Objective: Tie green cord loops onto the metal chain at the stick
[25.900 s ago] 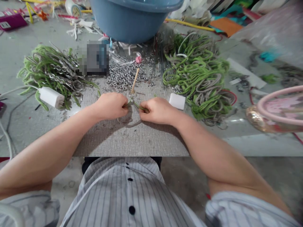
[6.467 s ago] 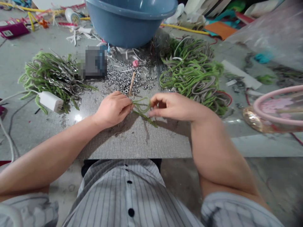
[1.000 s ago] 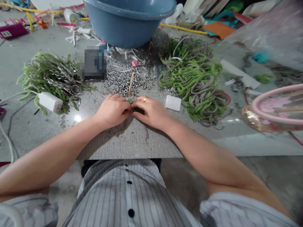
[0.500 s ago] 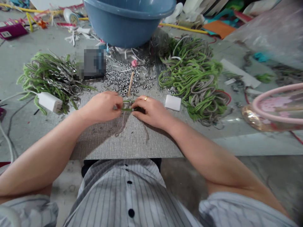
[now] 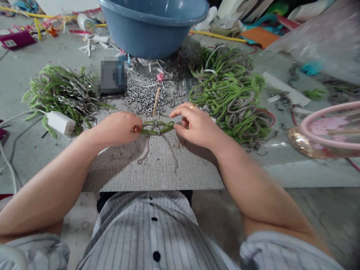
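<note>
A green cord (image 5: 164, 129) is looped sideways through small metal rings on the grey textured mat. Its left loop end is pinched in the closed fingers of my left hand (image 5: 119, 128). My right hand (image 5: 198, 125), with a gold-coloured ring on one finger, has thumb and forefinger apart beside the right loop end. Whether the thumb touches the cord is hard to tell. Two grey cord ends (image 5: 171, 152) trail from the middle toward the table's front edge. A thin wooden stick (image 5: 156, 100) stands just behind the cord, among many loose metal rings (image 5: 135, 101).
Green and grey cord bundles lie at left (image 5: 56, 88) and right (image 5: 230, 93). A blue basin (image 5: 152, 35) stands at the back. Left are a white charger (image 5: 60, 122) and a blurred-out dark device (image 5: 112, 77). A pink-rimmed clear bag (image 5: 323, 131) sits far right.
My right hand has moved right and its fingers have spread off the middle of the cord, uncovering the right loop. My left hand has shifted slightly left, still pinching.
</note>
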Demonstrator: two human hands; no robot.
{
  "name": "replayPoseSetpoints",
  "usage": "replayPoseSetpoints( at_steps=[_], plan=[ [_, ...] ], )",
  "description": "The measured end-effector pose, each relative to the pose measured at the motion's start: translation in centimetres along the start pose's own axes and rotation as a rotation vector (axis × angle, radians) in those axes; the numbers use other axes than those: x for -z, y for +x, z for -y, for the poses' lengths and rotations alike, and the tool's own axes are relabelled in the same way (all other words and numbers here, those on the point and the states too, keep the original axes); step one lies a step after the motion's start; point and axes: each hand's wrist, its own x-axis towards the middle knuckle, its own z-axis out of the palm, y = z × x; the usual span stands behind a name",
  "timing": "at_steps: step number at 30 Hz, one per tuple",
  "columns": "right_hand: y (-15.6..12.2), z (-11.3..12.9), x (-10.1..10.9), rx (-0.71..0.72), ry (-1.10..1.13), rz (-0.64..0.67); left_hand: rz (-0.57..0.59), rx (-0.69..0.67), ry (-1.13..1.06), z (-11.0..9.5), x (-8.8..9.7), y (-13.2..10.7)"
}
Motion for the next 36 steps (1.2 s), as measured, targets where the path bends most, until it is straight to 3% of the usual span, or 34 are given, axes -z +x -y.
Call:
replayPoseSetpoints(
  at_steps=[4, 8, 16, 22, 31, 36],
  plan=[
    [0.1, -0.6, 0.7, -0.069, -0.135, 0.126, 0.007, 0.003, 0.005, 0.3, -0.1, 0.1],
    [0.1, -0.7, 0.5, -0.108, -0.199, 0.163, -0.008, -0.001, 0.012, 0.3, -0.3, 0.1],
    [0.2, -0.5, 0.5, -0.048, -0.264, 0.254, 0.004, -0.012, -0.01, 0.6, -0.1, 0.0],
    [-0.1, -1.3, 0.8, -0.052, -0.358, 0.216, 0.028, 0.023, 0.027, 1.2, 0.2, -0.2],
    [-0.2, -1.5, 0.7, -0.049, -0.393, 0.169, 0.165, 0.12, 0.106, 2.2, 1.6, -1.0],
    [-0.3, -1.6, 0.5, -0.05, -0.434, 0.135, 0.133, 0.141, 0.163, 2.8, 1.5, -1.2]
  ],
)
